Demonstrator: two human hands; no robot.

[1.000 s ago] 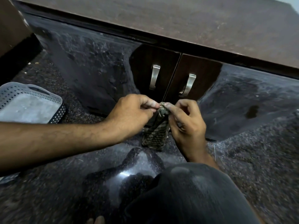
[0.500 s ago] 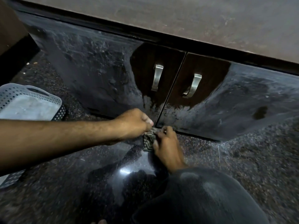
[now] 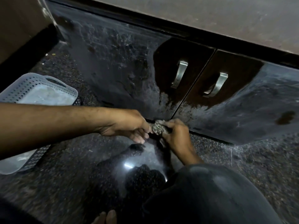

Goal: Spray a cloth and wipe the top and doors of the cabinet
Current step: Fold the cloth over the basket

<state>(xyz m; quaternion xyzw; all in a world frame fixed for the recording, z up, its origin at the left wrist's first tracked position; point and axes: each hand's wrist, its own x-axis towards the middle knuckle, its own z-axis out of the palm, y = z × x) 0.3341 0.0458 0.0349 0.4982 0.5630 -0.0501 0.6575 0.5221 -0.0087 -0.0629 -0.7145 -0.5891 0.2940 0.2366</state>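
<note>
The cabinet's brown top (image 3: 210,16) runs across the upper right. Below it are two glossy dark doors, the left door (image 3: 113,62) and the right door (image 3: 242,102), each with a metal handle (image 3: 179,75) (image 3: 216,84). Both doors show smeared streaks. A bunched patterned cloth (image 3: 159,127) sits at the bottom of the doors, by the gap between them. My right hand (image 3: 176,135) grips the cloth from the right. My left hand (image 3: 129,126) pinches its left edge, with the lower fingers hanging loose. No spray bottle is in view.
A white perforated plastic basket (image 3: 37,92) stands on the dark speckled floor (image 3: 72,167) to the left, partly behind my left forearm. My bent knee (image 3: 210,191) in dark fabric fills the lower right. A brown wall or furniture side (image 3: 19,26) rises at the upper left.
Both hands have dropped with the cloth from handle height to the doors' bottom edge. The hanging cloth is now bunched up, and my view has shifted right.
</note>
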